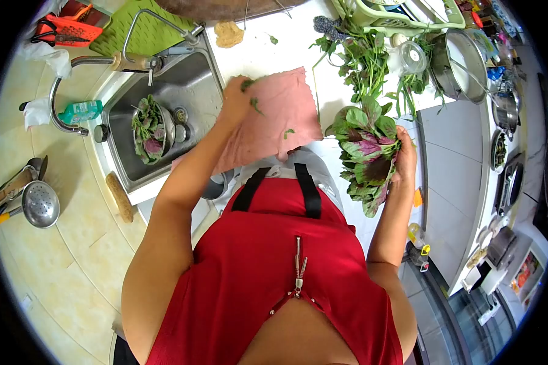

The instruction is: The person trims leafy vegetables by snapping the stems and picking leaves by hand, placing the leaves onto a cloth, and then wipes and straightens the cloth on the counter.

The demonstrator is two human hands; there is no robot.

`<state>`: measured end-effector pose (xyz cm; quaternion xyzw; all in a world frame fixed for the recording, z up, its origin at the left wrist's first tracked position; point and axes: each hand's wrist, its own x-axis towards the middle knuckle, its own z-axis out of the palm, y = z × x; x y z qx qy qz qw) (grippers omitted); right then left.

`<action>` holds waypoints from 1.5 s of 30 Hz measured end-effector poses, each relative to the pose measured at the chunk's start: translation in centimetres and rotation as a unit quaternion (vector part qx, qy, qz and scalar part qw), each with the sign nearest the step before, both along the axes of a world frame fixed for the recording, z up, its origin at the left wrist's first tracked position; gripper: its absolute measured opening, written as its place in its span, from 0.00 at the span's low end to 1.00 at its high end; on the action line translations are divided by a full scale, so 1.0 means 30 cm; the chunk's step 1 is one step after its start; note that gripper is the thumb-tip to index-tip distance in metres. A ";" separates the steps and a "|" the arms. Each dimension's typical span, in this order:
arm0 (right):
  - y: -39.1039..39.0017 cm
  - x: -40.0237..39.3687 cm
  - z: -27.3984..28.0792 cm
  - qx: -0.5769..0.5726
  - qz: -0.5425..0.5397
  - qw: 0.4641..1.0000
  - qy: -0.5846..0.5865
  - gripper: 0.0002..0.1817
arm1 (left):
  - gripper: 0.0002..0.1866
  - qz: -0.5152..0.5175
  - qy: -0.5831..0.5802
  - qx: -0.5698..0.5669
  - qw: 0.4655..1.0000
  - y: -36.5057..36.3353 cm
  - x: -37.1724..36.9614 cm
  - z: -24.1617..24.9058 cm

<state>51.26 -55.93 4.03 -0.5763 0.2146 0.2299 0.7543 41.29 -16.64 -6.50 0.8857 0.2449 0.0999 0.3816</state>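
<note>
A bunch of leafy greens [366,152], green at the edges and purple-red at the centres, is held upright over the white counter, its leaves fanned out and drooping downward. A small leaf scrap [247,84] is pinched above a pink cloth [277,118], which is spread flat beside the sink and is dotted with a few green bits.

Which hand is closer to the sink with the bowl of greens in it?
Left. The left hand hovers at the pink cloth just beside the sink; the right hand holds a leafy bunch far across the counter.
</note>
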 end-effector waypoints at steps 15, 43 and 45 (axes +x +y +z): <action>0.000 0.001 -0.036 0.031 0.008 0.999 -0.006 0.11 | 0.10 -0.045 -0.080 0.065 0.994 0.064 0.300 -0.043; -0.091 -0.083 0.020 0.014 -0.060 0.998 -0.012 0.11 | 0.34 -0.114 -0.050 -0.131 0.984 -0.600 0.803 0.165; -0.090 -0.083 0.029 0.008 -0.064 0.998 -0.013 0.12 | 0.45 -0.194 0.081 -0.127 0.969 -0.643 0.808 0.211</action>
